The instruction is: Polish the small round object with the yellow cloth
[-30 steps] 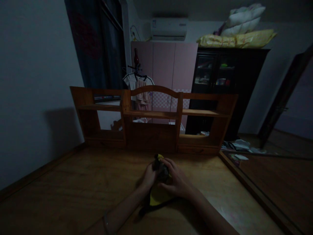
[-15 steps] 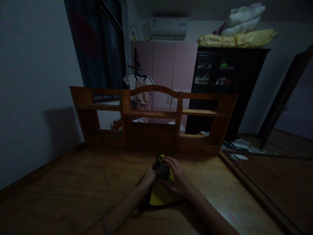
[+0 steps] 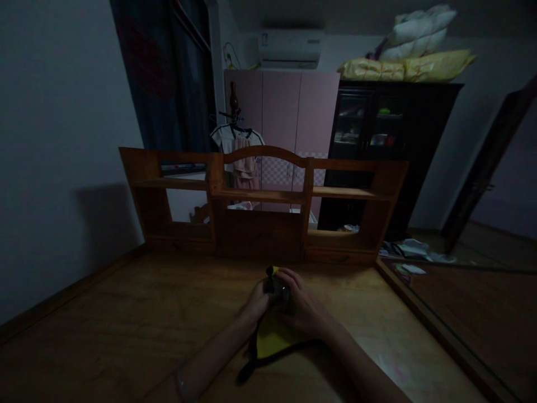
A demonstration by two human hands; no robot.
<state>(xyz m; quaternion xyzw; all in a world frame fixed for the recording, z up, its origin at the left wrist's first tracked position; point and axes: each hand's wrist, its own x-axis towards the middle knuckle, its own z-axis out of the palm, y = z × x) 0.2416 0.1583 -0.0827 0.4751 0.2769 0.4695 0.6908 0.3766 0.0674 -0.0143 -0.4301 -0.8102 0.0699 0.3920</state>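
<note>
Left hand (image 3: pixel 257 302) and right hand (image 3: pixel 302 307) grip the cloth (image 3: pixel 271 338) by its far end; long axis runs toward the person. Wooden surface (image 3: pixel 126 324), dim room.

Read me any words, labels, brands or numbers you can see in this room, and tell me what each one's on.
No text here can be read.
Air conditioner: small sticker at its left end, too small and dim to read.
Yellow bedding bags on the dark cabinet: faint markings, blurred.
Yellow cloth held by the left hand and right hand: no print shows.
</note>
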